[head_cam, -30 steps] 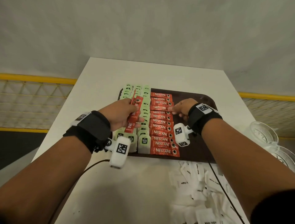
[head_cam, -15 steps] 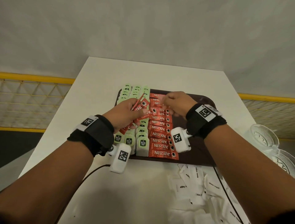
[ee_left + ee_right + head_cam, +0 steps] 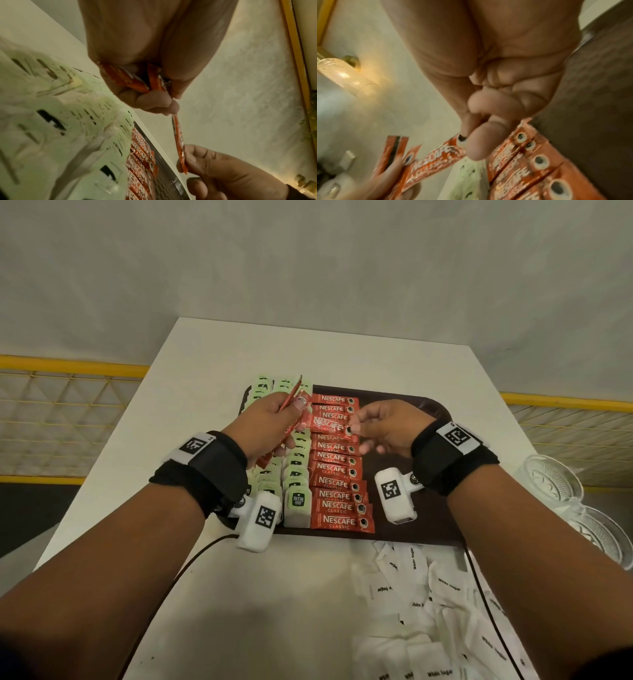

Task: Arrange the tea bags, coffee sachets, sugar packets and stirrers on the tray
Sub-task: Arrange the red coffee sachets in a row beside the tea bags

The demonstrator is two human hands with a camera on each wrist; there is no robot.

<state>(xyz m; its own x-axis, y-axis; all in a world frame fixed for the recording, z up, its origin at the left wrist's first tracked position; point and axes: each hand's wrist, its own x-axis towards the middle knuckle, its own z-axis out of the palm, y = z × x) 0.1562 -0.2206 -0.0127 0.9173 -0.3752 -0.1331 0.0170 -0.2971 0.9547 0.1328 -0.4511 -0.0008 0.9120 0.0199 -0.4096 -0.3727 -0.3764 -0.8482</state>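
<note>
Over the dark tray [image 3: 431, 412] on the white table [image 3: 212, 364], both hands share one red coffee sachet [image 3: 327, 424]. Left hand [image 3: 265, 424]: fingers curled round a small bunch of sachets [image 3: 289, 409], thumb on the near end of the shared one. Right hand [image 3: 383, 428]: thumb and forefinger pinch its far end, other fingers loosely curled.

Head view: tea bags [image 3: 296, 474] in rows at tray left, a column of laid sachets [image 3: 337, 484] beside them, sugar packets [image 3: 421, 604] heaped on the table nearer the camera, glass bowls [image 3: 555, 484] at right.

Left wrist view only: shared sachet [image 3: 179, 140] edge-on, clear of the tray. Right wrist view: its printed face [image 3: 435, 157].

Bunch count unreadable. Sugar heap and bowls cut by the frame edge. Wrist views blurred.
</note>
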